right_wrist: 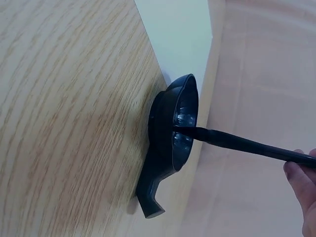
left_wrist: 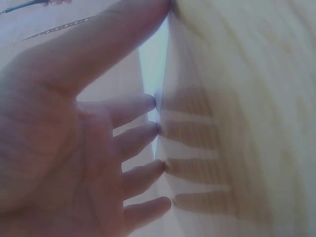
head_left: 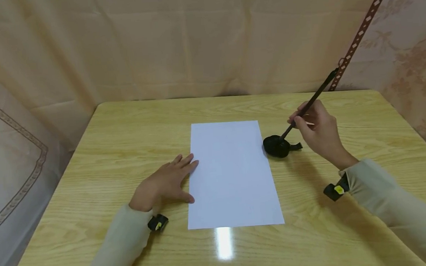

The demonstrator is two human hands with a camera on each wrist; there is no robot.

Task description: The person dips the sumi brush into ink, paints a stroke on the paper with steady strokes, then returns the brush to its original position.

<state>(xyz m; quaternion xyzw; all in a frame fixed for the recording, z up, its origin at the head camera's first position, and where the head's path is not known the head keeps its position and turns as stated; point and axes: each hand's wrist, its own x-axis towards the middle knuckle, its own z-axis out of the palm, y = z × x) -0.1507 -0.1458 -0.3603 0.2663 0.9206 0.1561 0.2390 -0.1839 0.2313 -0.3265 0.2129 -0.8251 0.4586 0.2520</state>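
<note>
A long dark brush (head_left: pixel 318 93) is pinched between the thumb and fingers of my right hand (head_left: pixel 322 131), slanting down to the left. Its tip is inside a small black ink dish (head_left: pixel 276 146) that has a short curved handle; in the right wrist view the brush tip (right_wrist: pixel 185 130) sits within the dish's scalloped rim (right_wrist: pixel 174 113). A blank white sheet of paper (head_left: pixel 230 175) lies left of the dish. With fingers spread and nearly straight, my left hand (head_left: pixel 166 181) rests at the sheet's left edge, its fingertips touching there.
Everything lies on a wooden table (head_left: pixel 124 131) with light grain. Behind it hangs a beige curtain (head_left: pixel 177 45), and a patterned cloth (head_left: pixel 411 53) hangs at the right. A bright reflection shows on the tabletop just below the paper.
</note>
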